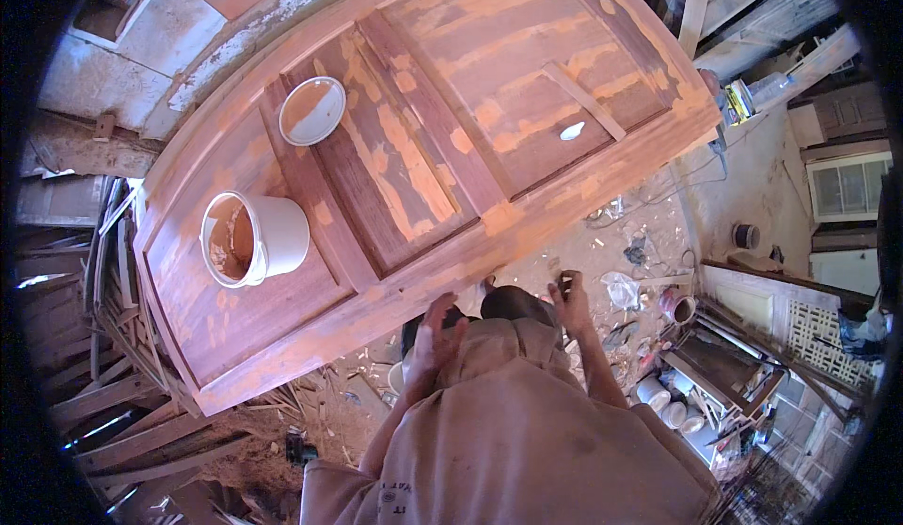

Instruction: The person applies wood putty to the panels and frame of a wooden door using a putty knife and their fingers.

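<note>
- Left hand [435, 329] at 6 o'clock of frame, fingers spread loose, just below near edge of the panelled door [414, 149]; looks empty, nothing gripped as far as I can tell.
- Right hand [570, 301] at approx 5 o'clock, fingers curled round a small dark object [565, 285] – prob a scraper or sanding block, too small to tell. Grip looks firm but partial, thumb side hidden.
- Door lies flat w/ orange filler patches all over, spanning 9 to 2 o'clock of view.
- Risk: white bucket [256, 239] lies on its side at 9 o'clock on the door, mouth open toward the edge. Any knock to the door and it could roll off, spilling residue.
- Risk: shallow white lid [313, 109] at 11 o'clock holds filler; a jolt could slide it across wet patches.
- Risk: floor [602, 243] under the feet littered w/ wood chips & scraps – slip or trip if stepping in close.
- Risk: small white spoon-like item [572, 131] at 1 o'clock is loose on a panel, could get swept off.
- Risk: leaning on the door edge w/ the free hand may smear filler.
</note>
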A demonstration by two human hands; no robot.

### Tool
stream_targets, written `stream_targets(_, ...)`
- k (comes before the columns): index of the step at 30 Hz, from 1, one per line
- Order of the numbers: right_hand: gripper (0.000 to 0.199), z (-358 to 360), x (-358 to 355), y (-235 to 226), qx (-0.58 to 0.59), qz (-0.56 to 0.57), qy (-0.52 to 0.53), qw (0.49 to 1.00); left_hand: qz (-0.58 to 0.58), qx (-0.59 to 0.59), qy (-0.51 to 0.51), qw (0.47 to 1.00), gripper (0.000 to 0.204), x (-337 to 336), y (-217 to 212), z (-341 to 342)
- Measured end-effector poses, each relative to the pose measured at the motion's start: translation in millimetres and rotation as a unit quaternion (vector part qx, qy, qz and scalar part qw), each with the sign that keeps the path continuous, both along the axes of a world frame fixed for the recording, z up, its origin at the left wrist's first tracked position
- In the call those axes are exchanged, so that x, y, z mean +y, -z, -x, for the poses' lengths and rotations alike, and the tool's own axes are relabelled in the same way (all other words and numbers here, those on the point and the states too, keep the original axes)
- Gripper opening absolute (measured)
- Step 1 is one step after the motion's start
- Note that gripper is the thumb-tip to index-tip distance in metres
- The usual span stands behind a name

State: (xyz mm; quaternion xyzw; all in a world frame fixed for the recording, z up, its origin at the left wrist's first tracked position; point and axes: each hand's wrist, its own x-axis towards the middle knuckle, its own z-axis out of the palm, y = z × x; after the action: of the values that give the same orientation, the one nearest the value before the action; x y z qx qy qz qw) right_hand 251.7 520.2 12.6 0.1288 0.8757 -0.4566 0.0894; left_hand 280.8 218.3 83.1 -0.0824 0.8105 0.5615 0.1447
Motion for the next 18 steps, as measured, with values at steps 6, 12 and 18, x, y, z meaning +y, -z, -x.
stream_targets(6, 0.025, 41.4, 26.2, -41.4, 0.069, 0.011, -0.209, 0.975, 0.038, -0.032, 0.194, 0.980, 0.043, 36.4, 5.4, 1.2)
stream_targets(12, 0.033, 98.4, -3.9, -55.5, -0.044, -0.227, -0.320, 0.919, 0.140, 0.094, 0.296, 0.940, 0.042, 62.7, 94.0, -23.2)
stream_targets(18, 0.033, 119.7, -26.4, -49.3, 0.016, -0.237, -0.431, 0.871, 0.176, 0.002, 0.256, 0.950, 0.041, 72.9, 26.9, 17.1)
